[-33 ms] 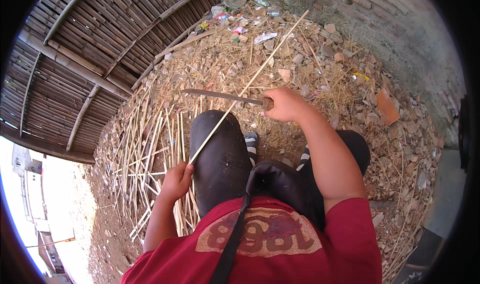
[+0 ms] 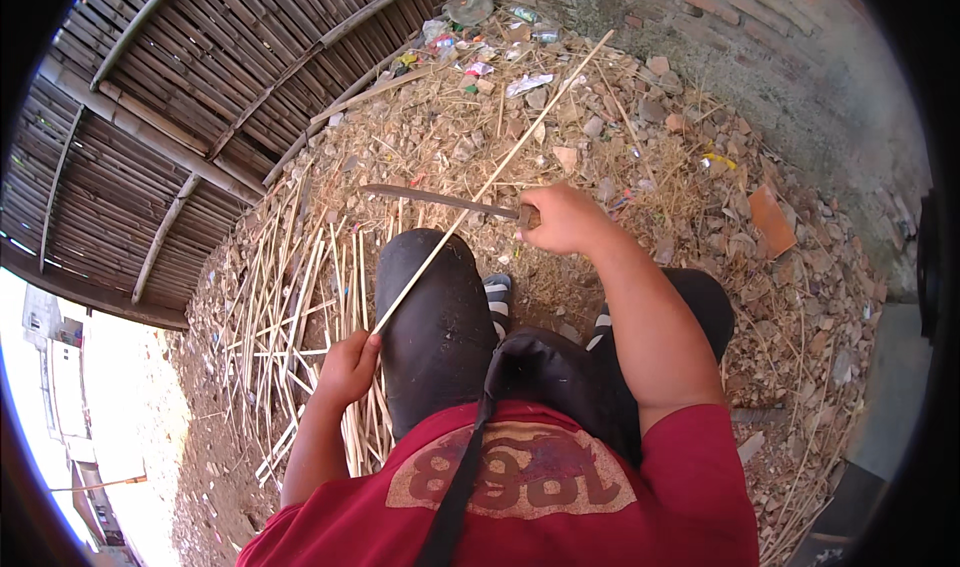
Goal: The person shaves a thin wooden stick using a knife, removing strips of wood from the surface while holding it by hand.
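Note:
My left hand is closed round the near end of a long, pale bamboo strip, beside my left knee. The strip slants up over the dark trouser leg and away to the far right. My right hand grips the wooden handle of a long-bladed knife. Its dark blade points left and crosses the strip just beyond the left knee, seemingly touching it. On the ground left of my leg lies a loose pile of similar pale strips.
A slatted bamboo screen stands at the far left, and a brick wall at the far right. Rubble, dry straw and litter cover the ground. An orange-brown flat piece lies on the right. A dark bag sits at my lap.
The whole view has shifted very slightly. My right hand and the knife sit a touch nearer to me; both grips are the same.

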The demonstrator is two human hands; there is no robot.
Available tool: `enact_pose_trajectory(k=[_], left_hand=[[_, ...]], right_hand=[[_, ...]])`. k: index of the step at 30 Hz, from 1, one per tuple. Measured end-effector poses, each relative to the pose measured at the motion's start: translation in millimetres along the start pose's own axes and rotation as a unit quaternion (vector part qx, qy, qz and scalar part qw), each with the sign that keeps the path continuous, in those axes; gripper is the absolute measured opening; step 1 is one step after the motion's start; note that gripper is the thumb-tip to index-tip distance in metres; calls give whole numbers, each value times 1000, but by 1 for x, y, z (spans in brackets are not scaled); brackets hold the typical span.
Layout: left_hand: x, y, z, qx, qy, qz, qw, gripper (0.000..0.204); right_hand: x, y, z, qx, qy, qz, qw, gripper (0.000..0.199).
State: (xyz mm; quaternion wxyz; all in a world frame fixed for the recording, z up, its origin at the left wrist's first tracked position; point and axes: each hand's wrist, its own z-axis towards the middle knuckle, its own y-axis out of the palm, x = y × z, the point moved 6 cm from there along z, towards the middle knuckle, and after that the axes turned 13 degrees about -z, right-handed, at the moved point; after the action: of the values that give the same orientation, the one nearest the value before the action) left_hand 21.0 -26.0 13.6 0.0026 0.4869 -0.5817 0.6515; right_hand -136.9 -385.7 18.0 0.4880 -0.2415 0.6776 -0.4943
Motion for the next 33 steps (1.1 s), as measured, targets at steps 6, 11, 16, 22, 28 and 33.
enact_pose_trajectory(k=[6, 11, 16, 22, 28, 33], left_hand=[[13, 0, -33, 29, -17, 46, 998, 41], [39, -7, -54, 46, -49, 39, 997, 42], [62, -10, -49, 51, -62, -16, 997, 47], [59, 4, -20, -2, -34, -22, 999, 46], [50, 16, 2, -27, -20, -35, 999, 45], [38, 17, 16, -70, 4, -14, 997, 44]], right_hand=[[9, -4, -12, -33, -22, 26, 999, 33], [21, -23, -16, -29, -31, 62, 997, 33], [27, -47, -22, 5, -38, 94, 995, 40], [41, -39, -21, -3, -34, 114, 993, 59], [37, -28, -27, -7, 5, 7, 1000, 45], [55, -31, -18, -8, 63, -21, 998, 29]])
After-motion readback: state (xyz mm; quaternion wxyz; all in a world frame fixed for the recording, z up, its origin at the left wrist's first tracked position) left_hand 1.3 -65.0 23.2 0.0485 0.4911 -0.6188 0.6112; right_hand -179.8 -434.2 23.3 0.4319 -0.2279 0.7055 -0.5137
